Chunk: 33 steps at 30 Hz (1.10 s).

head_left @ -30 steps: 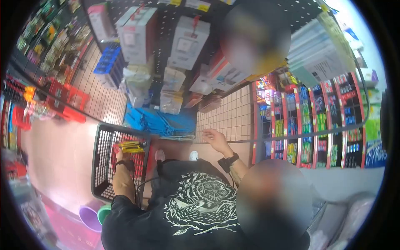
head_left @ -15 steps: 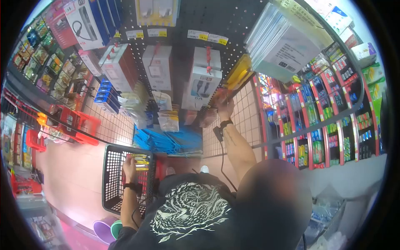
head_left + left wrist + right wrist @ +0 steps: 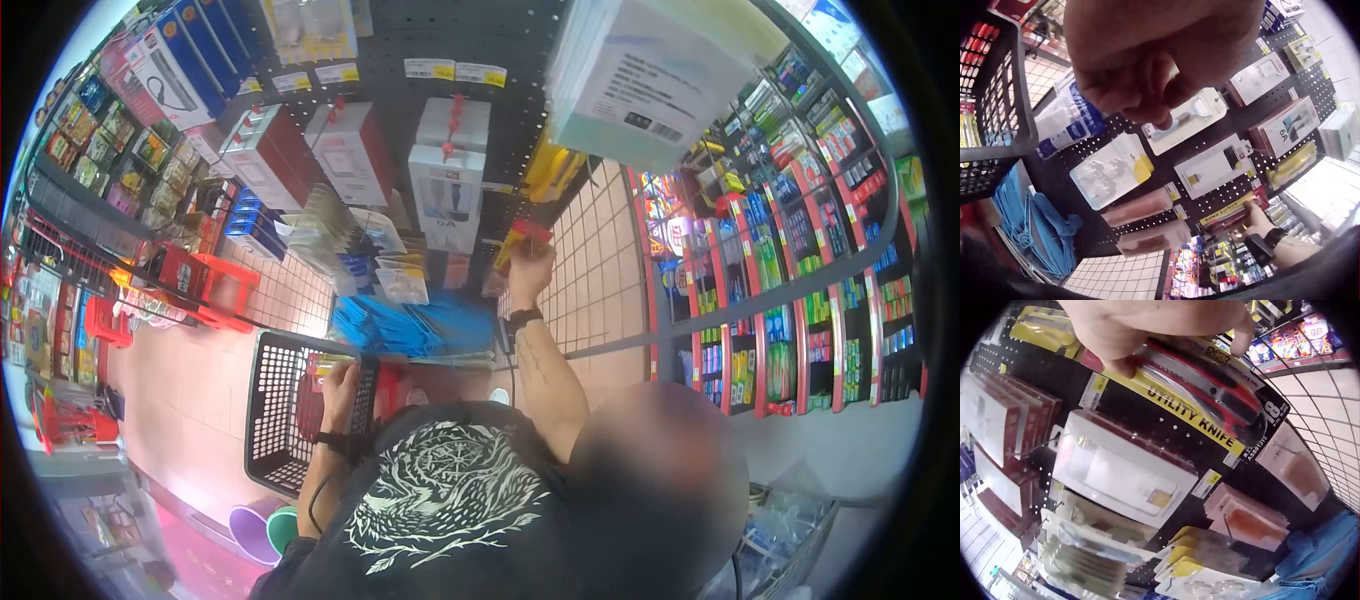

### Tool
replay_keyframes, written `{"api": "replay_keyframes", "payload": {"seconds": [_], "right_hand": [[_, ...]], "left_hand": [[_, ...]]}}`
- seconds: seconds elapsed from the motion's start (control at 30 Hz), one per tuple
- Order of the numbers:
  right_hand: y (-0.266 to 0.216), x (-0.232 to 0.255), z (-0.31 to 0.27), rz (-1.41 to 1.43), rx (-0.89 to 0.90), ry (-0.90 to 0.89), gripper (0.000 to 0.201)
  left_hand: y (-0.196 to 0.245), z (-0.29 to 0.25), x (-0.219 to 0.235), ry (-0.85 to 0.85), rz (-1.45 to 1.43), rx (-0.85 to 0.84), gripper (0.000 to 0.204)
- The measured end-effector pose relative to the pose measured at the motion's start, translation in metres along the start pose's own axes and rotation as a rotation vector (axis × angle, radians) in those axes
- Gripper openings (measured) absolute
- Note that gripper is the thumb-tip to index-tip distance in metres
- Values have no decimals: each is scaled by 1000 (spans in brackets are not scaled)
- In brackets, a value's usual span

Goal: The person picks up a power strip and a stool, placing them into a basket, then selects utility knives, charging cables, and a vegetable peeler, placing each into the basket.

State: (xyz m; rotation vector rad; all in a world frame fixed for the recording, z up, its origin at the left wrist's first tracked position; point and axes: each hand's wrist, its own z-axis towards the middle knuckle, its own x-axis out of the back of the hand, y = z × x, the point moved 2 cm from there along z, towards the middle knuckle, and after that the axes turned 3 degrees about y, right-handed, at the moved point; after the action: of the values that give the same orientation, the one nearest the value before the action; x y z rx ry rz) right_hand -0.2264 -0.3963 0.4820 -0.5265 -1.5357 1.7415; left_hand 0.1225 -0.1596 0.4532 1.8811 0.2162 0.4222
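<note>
My right hand (image 3: 530,275) grips a packaged utility knife (image 3: 1200,394) by its upper edge, in front of the pegboard. The red and black knife lies on a yellow and black card, tilted in the right wrist view. My left hand (image 3: 342,384) is at the right side of the black basket (image 3: 262,420), beside yellow packages (image 3: 326,362) inside it. In the left wrist view the left hand's fingers (image 3: 1147,94) are loosely curled, with nothing visible between them. The same knife package (image 3: 1225,212) appears there, under my right hand (image 3: 1259,224).
Boxed and carded goods hang on the dark pegboard (image 3: 395,130), with blue hangers (image 3: 410,328) below. A wire rack (image 3: 600,260) stands to the right, before red-edged shelves (image 3: 770,330). Purple (image 3: 252,530) and green (image 3: 283,526) tubs are at lower left. The floor (image 3: 185,410) shows left of the basket.
My right hand has moved from in front of my body up to the pegboard and now holds a package. The left hand has come away from the yellow packages, which lie in the basket.
</note>
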Motion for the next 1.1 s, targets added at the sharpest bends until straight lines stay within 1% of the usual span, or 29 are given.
{"api": "replay_keyframes", "payload": {"seconds": [0.03,0.07,0.1,0.13,0.17,0.2,0.23,0.27,0.33,0.37,0.43,0.47,0.53,0.57,0.6,0.63,0.67,0.73,0.77,0.8,0.83,0.87,0.9,0.93,1.0,1.03,1.07,1.1], "right_hand": [[3,6,-5,-15,27,-34,40],[8,10,-11,-31,52,-69,41],[6,17,-18,16,88,-97,42],[5,23,-25,12,75,-96,42],[5,27,-29,48,38,-130,41],[6,32,-31,83,4,-161,40],[5,38,-33,79,-1,-154,40],[3,42,-35,60,17,-169,40],[-2,51,-39,38,33,-179,40],[-8,55,-41,45,32,-182,40],[-20,62,-43,51,34,-183,41],[-26,66,-43,55,33,-192,41],[-38,72,-47,59,37,-206,42],[-44,75,-51,65,43,-229,41],[-53,78,-57,71,50,-257,41],[-62,81,-64,55,30,-322,41],[-69,84,-74,55,37,-340,41],[-76,78,-100,62,20,-543,43],[-74,71,-115,108,0,-654,49],[-86,64,-128,109,3,-718,49],[-108,61,-144,43,41,-828,51],[-120,58,-165,-27,76,-944,54],[-120,52,-175,-7,129,-1071,59],[-101,39,-182,35,116,-1197,59],[-83,29,-194,-50,147,-1152,55],[-75,28,-194,-51,152,-1177,55],[-67,37,-185,-96,71,-1264,50],[-58,39,-187,-154,-9,-1339,46]], "left_hand": [[0,5,-4,-15,70,-62,16],[-6,14,-11,-21,78,-56,16],[-11,24,-18,-36,66,-105,16],[-16,30,-21,-51,55,-154,15],[-8,32,-27,-55,64,-150,15],[4,30,-37,-108,-2,-99,15],[12,31,-45,-162,-69,-48,16],[10,37,-49,-170,-67,-47,16],[6,47,-58,-215,86,-205,15],[9,48,-61,-221,87,-204,15],[13,50,-72,-302,96,-167,16],[20,47,-77,-305,93,-167,16],[39,39,-83,-369,109,-85,22],[44,36,-86,-363,103,-86,22],[49,32,-90,-408,127,-101,24],[54,28,-94,-450,150,-115,27],[62,22,-96,-435,140,-112,27],[87,4,-100,-500,176,-422,37],[98,-2,-96,-454,167,-407,37],[109,-6,-92,-571,116,-373,41],[112,-10,-84,-676,56,-333,46],[107,-9,-68,-603,36,-294,46],[99,-11,-50,-595,35,-300,46],[89,-12,-29,-599,37,-312,47],[42,-2,13,-442,-261,-147,42],[22,-3,34,-236,-379,-138,37],[13,-9,49,-39,-495,-18,36],[-23,-4,74,167,-562,68,31]]}}
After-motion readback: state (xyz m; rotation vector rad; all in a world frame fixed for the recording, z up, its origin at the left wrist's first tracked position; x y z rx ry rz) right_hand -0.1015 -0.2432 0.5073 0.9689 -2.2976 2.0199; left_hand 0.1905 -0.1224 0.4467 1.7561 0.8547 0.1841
